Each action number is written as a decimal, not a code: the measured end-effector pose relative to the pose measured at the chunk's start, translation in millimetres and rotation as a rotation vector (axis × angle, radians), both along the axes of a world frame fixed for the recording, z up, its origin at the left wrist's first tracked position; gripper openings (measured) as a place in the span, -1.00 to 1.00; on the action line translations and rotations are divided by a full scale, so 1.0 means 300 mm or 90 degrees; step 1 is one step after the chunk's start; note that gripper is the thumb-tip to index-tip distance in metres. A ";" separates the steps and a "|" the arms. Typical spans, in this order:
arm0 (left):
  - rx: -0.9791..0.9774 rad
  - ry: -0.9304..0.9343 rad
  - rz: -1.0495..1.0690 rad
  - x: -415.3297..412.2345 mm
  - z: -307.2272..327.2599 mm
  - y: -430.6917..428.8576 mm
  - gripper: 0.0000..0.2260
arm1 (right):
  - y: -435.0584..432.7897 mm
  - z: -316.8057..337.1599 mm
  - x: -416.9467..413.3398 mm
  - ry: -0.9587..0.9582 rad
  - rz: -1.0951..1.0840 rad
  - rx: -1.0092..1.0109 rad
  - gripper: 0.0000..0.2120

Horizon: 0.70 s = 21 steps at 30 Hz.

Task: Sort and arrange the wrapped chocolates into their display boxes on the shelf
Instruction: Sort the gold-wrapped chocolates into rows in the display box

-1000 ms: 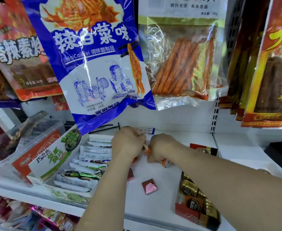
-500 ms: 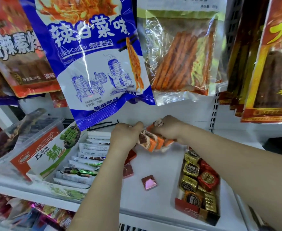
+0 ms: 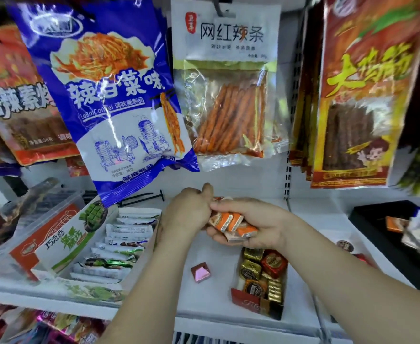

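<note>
So the right hand (image 3: 262,228) is palm up and cupped round a little bunch of orange chocolates (image 3: 231,220), fingers curled under them. The left hand (image 3: 187,214) is balled up tight against the left end of that bunch. Looks like it's pinching one of the wrappers, though I can't see the fingertips well enough to swear to it. The whole lot is held in the air just above the shelf (image 3: 213,300), over the back end of the red box (image 3: 242,297) that sits below the right hand with gold and red pieces in it.

Handling-wise, I'd guess these are featherlight, small hard blocks in crinkly foil-type wrap. Stiff enough not to squash, but slick against each other, so a loose handful like this wants to slide apart and spill. Best to take each one by its flat sides between thumb and finger, not by the wrapper ends, which would probably just twist.

One pink chocolate (image 3: 200,271) lies loose on the shelf below the left hand, just left of the red box. Further left of the left hand is a green box (image 3: 62,247) with white bars lined up in it. Well off to the right of the right hand there's a black tray (image 3: 377,232) with an orange piece in it that looks like the same kind, so that's my guess for where the bunch belongs
</note>
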<state>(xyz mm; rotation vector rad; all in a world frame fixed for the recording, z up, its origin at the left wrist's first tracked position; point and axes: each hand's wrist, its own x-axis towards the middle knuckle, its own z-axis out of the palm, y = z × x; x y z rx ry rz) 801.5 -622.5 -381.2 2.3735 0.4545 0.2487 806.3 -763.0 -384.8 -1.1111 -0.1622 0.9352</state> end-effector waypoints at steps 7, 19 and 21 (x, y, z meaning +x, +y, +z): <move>-0.222 0.036 -0.186 -0.143 0.080 -0.197 -0.61 | -0.247 0.061 -0.124 -0.111 0.068 -0.033 -0.85; -0.256 0.035 -0.447 -0.224 0.031 -0.691 -0.91 | -0.732 0.077 -0.302 -0.199 -0.005 -0.124 -0.56; -0.290 0.033 -0.419 -0.207 0.011 -0.763 -0.90 | -0.811 0.064 -0.305 -0.207 -0.056 -0.174 -0.62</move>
